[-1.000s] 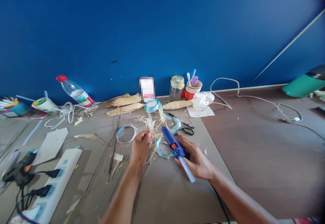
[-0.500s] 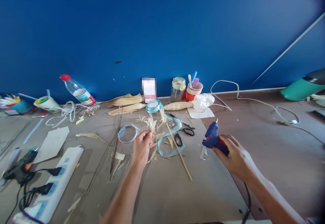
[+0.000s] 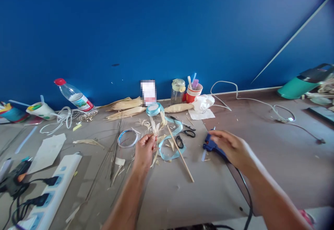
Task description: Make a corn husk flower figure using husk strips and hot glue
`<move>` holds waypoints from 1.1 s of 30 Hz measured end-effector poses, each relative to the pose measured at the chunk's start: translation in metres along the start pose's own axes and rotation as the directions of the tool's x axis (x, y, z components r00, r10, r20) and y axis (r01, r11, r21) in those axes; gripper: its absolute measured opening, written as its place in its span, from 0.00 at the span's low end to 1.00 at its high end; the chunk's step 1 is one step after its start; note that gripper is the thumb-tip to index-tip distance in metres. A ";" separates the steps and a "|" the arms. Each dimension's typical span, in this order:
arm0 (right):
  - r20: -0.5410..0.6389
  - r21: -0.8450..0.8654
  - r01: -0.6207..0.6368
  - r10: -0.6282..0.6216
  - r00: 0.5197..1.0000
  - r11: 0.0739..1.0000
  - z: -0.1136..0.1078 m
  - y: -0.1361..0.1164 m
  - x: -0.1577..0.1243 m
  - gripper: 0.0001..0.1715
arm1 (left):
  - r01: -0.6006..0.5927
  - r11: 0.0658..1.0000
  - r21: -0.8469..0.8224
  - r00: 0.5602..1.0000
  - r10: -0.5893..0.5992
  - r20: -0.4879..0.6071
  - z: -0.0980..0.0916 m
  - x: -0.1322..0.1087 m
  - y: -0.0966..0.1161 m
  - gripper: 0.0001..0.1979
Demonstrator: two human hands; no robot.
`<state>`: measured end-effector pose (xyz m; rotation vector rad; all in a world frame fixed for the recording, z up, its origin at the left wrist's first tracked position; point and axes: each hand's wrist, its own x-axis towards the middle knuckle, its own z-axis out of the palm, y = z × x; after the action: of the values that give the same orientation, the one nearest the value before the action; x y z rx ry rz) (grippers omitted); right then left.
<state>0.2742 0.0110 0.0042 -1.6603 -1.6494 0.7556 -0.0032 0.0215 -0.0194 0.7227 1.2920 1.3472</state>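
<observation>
Between the thumb and fingers of my left hand (image 3: 145,149) is a small frayed bunch of pale husk strips (image 3: 156,129), its loose ends pointing up. My right hand (image 3: 232,147) is above a blue hot glue gun (image 3: 212,144) on the table, fingers stretched out and apart; part of the gun's handle is hidden behind it. A thin wooden stick (image 3: 184,158) and a light-blue ribbon (image 3: 169,157) lie between the hands. Black scissors (image 3: 180,142) sit beside the stick. Left of my left hand is a tape ring (image 3: 127,138) with thin dark wires (image 3: 114,157).
Along the blue wall stand a bottle (image 3: 78,97), a glass jar (image 3: 178,92) and red paper cups (image 3: 194,93). Dried husks (image 3: 125,113) lie nearby. A power strip (image 3: 58,188) is at left. The gun's black cord (image 3: 250,198) runs toward the front edge.
The glue gun has gone from my right hand's grip down to the table, and the fingers have loosened from it. My left hand still pinches the husk strips. The view has shifted slightly right.
</observation>
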 end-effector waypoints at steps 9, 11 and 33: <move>0.416 0.587 -0.372 0.126 0.901 0.719 0.121 -0.097 0.039 0.14 | 0.065 0.997 -0.029 0.997 -0.064 0.034 0.004 -0.003 0.003 0.15; 0.436 0.653 -0.408 0.124 0.891 0.639 0.127 -0.099 0.040 0.10 | 0.068 0.997 -0.038 0.997 -0.066 0.035 0.005 -0.004 0.004 0.15; 0.375 0.823 -0.378 0.092 0.922 0.424 0.129 -0.094 0.040 0.09 | 0.216 0.926 -0.310 0.972 -0.172 0.162 0.002 -0.001 0.005 0.12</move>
<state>0.1162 0.0562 0.0023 -0.9901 -0.8116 1.7153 -0.0026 0.0222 -0.0136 0.4332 0.9764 1.2866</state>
